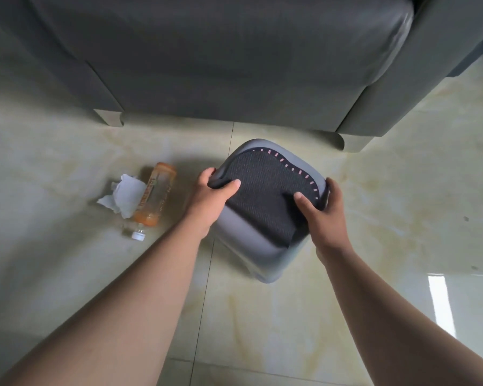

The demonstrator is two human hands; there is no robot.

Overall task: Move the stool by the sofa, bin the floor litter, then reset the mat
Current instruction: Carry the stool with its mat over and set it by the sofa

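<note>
Dark grey sofa (221,57) on short legs, glossy cream marbled floor tiles (388,190), daylight glare

One stool (265,218), one mat (265,196), one bottle (155,193), one crumpled tissue (123,195), one sofa (221,65), two hands.

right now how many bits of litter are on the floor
3: a crumpled tissue, an orange bottle lying against its right side, and a small white cap just below the bottle. More may be hidden under the sofa.

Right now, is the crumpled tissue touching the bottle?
Touching. Head view: the tissue lies against the bottle, its edge overlapping the side with no floor between.
</note>
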